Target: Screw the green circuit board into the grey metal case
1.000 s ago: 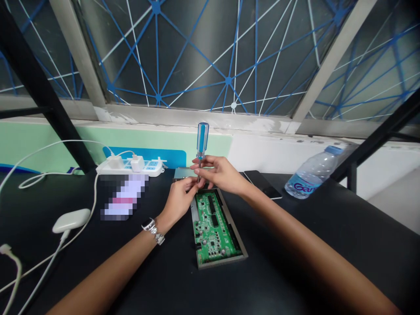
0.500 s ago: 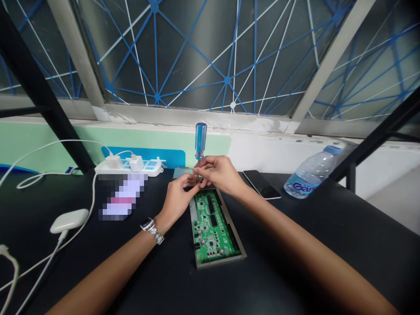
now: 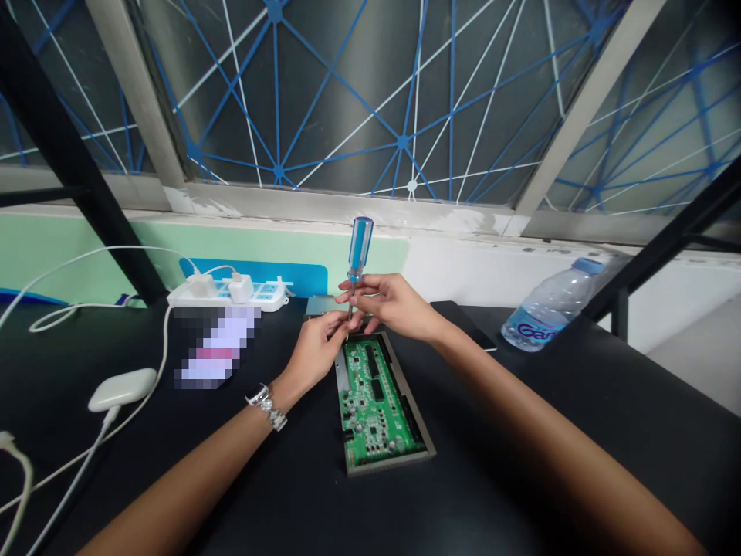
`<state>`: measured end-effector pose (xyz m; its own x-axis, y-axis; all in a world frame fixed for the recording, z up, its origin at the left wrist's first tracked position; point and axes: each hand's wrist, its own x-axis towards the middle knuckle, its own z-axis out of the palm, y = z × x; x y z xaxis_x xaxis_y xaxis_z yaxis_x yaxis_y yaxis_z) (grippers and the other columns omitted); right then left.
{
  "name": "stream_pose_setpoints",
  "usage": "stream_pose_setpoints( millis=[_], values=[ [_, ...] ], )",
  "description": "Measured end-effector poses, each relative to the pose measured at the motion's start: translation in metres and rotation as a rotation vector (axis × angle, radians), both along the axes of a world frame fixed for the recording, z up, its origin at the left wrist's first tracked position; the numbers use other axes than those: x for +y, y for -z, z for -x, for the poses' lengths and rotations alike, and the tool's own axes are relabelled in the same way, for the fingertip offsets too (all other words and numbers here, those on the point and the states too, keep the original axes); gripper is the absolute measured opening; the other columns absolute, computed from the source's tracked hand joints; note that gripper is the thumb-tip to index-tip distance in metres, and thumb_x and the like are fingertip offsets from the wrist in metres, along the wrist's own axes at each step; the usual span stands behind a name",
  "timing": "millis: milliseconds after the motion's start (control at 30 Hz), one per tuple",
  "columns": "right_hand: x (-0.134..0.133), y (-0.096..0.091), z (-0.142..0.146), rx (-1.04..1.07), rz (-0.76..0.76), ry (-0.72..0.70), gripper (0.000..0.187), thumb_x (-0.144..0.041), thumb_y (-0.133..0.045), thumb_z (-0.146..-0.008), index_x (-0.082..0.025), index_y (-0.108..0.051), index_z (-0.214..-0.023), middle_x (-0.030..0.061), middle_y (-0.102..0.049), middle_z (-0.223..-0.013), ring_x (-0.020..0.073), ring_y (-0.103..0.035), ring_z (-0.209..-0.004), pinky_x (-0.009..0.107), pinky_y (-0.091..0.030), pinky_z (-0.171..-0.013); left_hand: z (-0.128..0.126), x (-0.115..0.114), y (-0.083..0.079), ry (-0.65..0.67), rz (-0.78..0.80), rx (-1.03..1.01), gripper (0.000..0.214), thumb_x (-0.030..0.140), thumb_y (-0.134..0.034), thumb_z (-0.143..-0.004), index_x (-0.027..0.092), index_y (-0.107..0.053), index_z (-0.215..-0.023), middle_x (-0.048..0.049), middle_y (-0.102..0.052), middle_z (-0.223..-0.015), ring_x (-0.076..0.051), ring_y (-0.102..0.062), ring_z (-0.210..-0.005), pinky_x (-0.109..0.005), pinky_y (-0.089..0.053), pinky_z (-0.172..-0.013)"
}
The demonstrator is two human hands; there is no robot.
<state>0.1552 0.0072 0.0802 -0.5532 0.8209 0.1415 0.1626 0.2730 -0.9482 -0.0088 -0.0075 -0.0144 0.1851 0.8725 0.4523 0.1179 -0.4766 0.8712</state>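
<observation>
A screwdriver [image 3: 360, 249] with a clear and blue handle stands nearly upright, leaning slightly to the right at its top. Just below the handle, the fingers of my right hand [image 3: 397, 305] are closed about its metal shaft. My left hand [image 3: 317, 346] has its thumb and fingers pinched round the lower end of the shaft, hiding most of the tip. Beneath both hands lies the far end of a green circuit board [image 3: 373, 409] set in a shallow metal casing [image 3: 417, 421]. Whether a screw sits under the tip cannot be seen.
Behind my hands is a grey metal piece [image 3: 319, 306]. A phone [image 3: 463, 324] and a tilted water bottle [image 3: 547, 305] are at the right. On the left lie a power strip [image 3: 272, 296], a white charger [image 3: 123, 389] and loose cables on the black table [image 3: 278, 494].
The screwdriver's handle has tipped a little to the right. My right hand's fingers have shifted and spread slightly along the shaft; the board has stayed in place.
</observation>
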Motion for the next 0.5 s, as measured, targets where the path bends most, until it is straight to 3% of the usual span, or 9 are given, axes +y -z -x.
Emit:
stream_pose_setpoints(
  millis=[233, 500],
  values=[
    [0.001, 0.007, 0.006, -0.029, -0.136, 0.146, 0.017, -0.030, -0.066, -0.082, -0.014, -0.065, -0.088, 0.0029, -0.068, -0.068, 0.0163, -0.070, -0.056, 0.024, -0.053, -0.048, -0.003, -0.003, -0.003, -0.068, -0.046, -0.025, 0.020, 0.031, -0.066, -0.086, 0.017, -0.064, -0.100, -0.0076, -0.073, -0.100, -0.022, -0.071, -0.093, -0.032, -0.054, -0.087],
    [0.006, 0.019, 0.012, 0.018, -0.273, 0.286, 0.018, -0.032, -0.068, -0.080, -0.018, -0.058, -0.076, 0.0043, -0.069, -0.076, 0.0144, -0.067, -0.056, 0.027, -0.053, -0.053, -0.004, -0.003, -0.001, -0.130, -0.014, -0.051, 0.019, 0.033, -0.072, -0.081, 0.017, -0.064, -0.088, -0.0046, -0.073, -0.087, -0.020, -0.071, -0.083, -0.029, -0.056, -0.079]
  ],
)
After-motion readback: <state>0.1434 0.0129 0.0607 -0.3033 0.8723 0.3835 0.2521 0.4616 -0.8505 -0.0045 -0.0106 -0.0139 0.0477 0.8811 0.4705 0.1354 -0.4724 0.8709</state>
